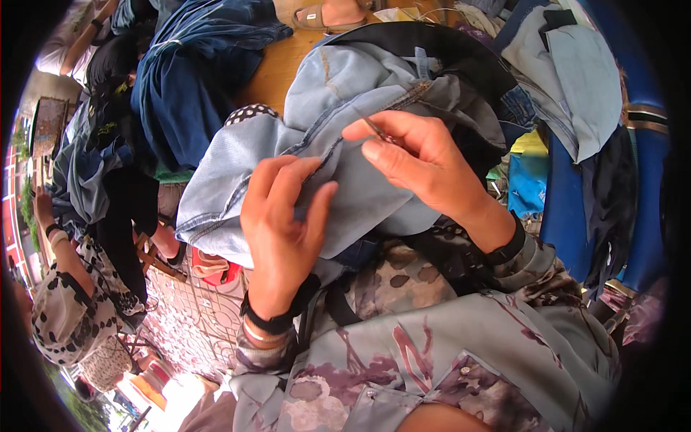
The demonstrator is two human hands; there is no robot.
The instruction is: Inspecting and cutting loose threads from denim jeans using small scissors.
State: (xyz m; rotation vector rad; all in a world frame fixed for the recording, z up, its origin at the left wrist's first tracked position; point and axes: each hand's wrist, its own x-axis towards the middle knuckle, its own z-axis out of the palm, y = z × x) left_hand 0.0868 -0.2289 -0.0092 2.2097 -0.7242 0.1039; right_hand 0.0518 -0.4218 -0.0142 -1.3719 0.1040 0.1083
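Observation:
A light blue denim garment (381, 183) with dark stitched seams is spread over my lap. My right hand (421, 162) is closed on a small pointed metal tool (378, 129), possibly snips, held above a seam. To its left, my left hand (281, 223) grips the denim with bent fingers at the seam. The fingertips on that side are partly hidden by the fingers and cloth. A dark cloth (475, 65) lies along the garment's upper right.
Dark blue denim (187, 72) is piled on a wooden surface (273, 72). Pale denim pieces (576, 86) hang at right near a blue padded band (640, 230). Several other people, one in a spotted sleeve (65, 302), sit at left. A sandalled foot (331, 14) shows at top.

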